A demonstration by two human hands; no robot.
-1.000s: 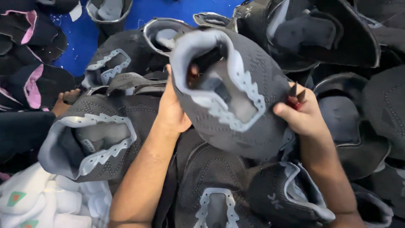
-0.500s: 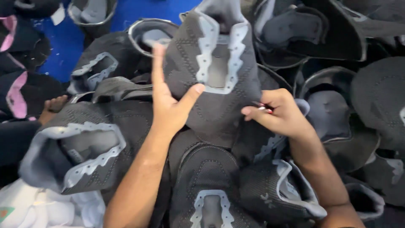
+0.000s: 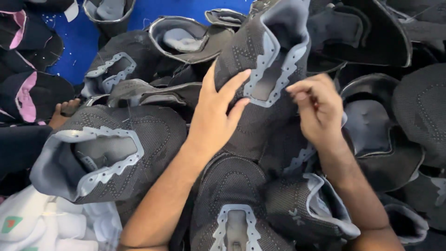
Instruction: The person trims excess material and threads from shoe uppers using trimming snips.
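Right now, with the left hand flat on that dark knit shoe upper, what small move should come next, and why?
Probably bring the right hand onto the grey-trimmed opening of the shoe upper. The left hand only presses on it with spread fingers, and the right hovers blurred beside the trim, with nothing visibly pinched.

— How many of the dark grey knitted shoe uppers with pale grey scalloped trim (image 3: pixel 260 79) do you count?

— Around six with the trim plainly showing. One is on the left (image 3: pixel 111 158), one at the bottom middle (image 3: pixel 232 204), one at the lower right (image 3: pixel 306 209), and one further back (image 3: pixel 116 69).

— And the rest of the heap?

— More dark uppers than I can count exactly; they overlap too much.

— Any with pink?

— Two black shoe uppers with pink lining (image 3: pixel 28 93), at the left edge.

— White ones?

— One pile of white fabric pieces (image 3: pixel 51 227), number unclear.

— Hands?

— Two hands: left hand (image 3: pixel 218 111) and right hand (image 3: pixel 318 109). One bare foot (image 3: pixel 65 111) too.
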